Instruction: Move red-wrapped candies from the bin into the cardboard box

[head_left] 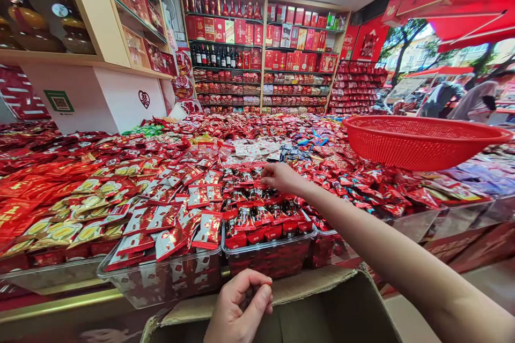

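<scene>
My right hand (282, 177) reaches out over a clear bin (269, 249) heaped with dark red wrapped candies (257, 214). Its fingers are curled down into the far end of that heap and close on some of the candies. My left hand (240, 306) is low and near me, above the flap of an open cardboard box (322, 305). Its fingers are curled against the thumb, and I cannot make out what they hold. A red plastic mesh basket (418, 142) hangs in the air to the right of my right arm; whatever holds it is out of view.
Clear bins of red and gold wrapped sweets (80, 225) cover the whole counter. Shelves of red gift boxes and bottles (257, 43) line the back wall. A white display stand (96, 96) rises on the left. People (462, 97) stand outside at the right.
</scene>
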Available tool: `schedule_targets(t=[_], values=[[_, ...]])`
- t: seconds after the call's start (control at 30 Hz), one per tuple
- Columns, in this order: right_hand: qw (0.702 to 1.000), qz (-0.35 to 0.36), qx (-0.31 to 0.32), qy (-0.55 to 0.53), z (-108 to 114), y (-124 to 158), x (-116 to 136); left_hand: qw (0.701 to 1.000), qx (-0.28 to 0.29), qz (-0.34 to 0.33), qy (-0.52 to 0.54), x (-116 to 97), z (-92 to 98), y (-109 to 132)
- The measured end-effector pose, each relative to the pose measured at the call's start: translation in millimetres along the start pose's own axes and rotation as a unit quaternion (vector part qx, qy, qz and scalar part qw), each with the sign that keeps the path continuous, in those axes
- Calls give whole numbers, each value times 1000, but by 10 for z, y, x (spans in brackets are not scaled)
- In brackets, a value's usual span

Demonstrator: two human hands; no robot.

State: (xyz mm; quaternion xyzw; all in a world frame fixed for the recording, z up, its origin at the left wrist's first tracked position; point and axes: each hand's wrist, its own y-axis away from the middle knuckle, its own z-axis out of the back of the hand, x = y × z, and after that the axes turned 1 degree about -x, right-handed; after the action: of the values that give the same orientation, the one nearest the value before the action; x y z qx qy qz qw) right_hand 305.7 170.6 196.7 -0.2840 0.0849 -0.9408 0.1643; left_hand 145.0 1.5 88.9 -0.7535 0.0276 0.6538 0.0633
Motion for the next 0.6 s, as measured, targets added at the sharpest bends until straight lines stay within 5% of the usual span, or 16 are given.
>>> schedule_targets(t=[0.27, 0.6], values=[[993, 65, 3, 94, -62, 264, 94, 999, 9, -28, -33, 9, 11, 2], [992, 71, 49, 96, 16, 213, 80, 999, 8, -22, -36, -5, 5, 12]])
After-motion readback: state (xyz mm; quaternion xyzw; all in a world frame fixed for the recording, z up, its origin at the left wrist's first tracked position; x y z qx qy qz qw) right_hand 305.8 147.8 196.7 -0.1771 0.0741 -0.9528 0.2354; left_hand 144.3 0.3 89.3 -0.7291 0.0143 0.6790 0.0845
